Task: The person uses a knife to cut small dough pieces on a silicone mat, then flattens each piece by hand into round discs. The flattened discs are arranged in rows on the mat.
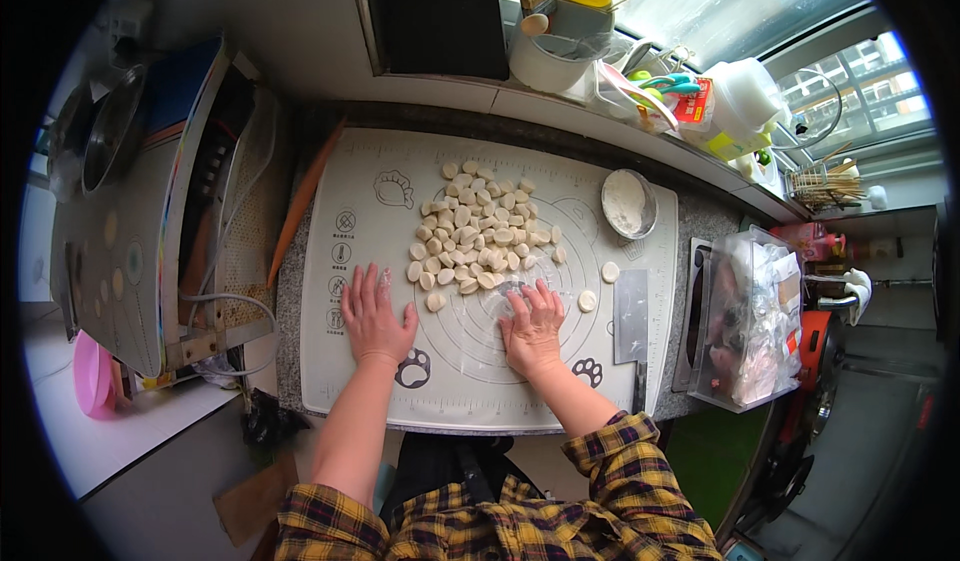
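Note:
My left hand point(371, 317) lies palm down with fingers spread on a white silicone pastry mat point(465, 403). My right hand point(534, 328) rests palm down near the mat's printed circles, its fingers slightly bent and a little apart. Whatever may be under that palm is hidden. Beyond both hands spreads a heap of small cut dough pieces point(480, 231). One loose piece point(436, 302) sits between the hands, nearer the heap. Two flattened dough rounds point(587, 301) point(610, 272) lie right of my right hand. Beside them is a cleaver, its broad blade point(631, 313) flat on the mat.
A bowl of flour point(628, 202) stands at the mat's back right. An orange-brown tapered stick point(304, 201) lies along the left edge, beside a metal-sided appliance point(247, 186). A clear bin of plastic bags point(746, 321) stands right. Containers and utensils line the windowsill point(675, 141).

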Tool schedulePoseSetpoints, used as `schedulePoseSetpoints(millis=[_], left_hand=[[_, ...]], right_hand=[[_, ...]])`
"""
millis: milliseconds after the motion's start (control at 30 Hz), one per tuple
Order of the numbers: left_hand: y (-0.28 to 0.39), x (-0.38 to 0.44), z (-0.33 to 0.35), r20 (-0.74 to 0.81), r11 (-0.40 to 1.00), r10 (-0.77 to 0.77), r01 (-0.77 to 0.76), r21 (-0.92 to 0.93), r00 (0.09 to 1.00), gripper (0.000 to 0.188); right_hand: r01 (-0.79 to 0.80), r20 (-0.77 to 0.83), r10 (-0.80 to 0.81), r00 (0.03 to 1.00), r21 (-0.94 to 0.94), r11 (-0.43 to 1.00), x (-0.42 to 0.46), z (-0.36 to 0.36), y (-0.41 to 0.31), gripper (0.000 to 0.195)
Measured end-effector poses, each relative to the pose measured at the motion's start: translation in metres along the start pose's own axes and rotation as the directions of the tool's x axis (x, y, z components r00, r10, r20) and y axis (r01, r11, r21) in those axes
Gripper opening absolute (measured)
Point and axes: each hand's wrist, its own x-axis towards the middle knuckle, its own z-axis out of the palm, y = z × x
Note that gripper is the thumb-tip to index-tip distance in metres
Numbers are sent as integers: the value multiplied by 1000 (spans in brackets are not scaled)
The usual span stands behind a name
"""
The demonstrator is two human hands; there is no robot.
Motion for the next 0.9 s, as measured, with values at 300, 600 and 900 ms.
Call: schedulePoseSetpoints(millis=[300, 600, 900], left_hand=[[2, 3, -2, -12, 1000, -4, 4, 12, 1000, 65], [3, 5, -3, -9, 1000, -6, 6, -2, 1000, 65], [1, 4, -1, -29, 1000, 3, -2, 9, 1000, 65]], right_hand=[[-11, 56, 12, 998, -14, 1000, 2, 8, -17, 66], [97, 99, -96, 990, -3, 995, -53, -8, -4, 73], [-230, 215, 196, 957, 146, 962, 6, -40, 7, 61]])
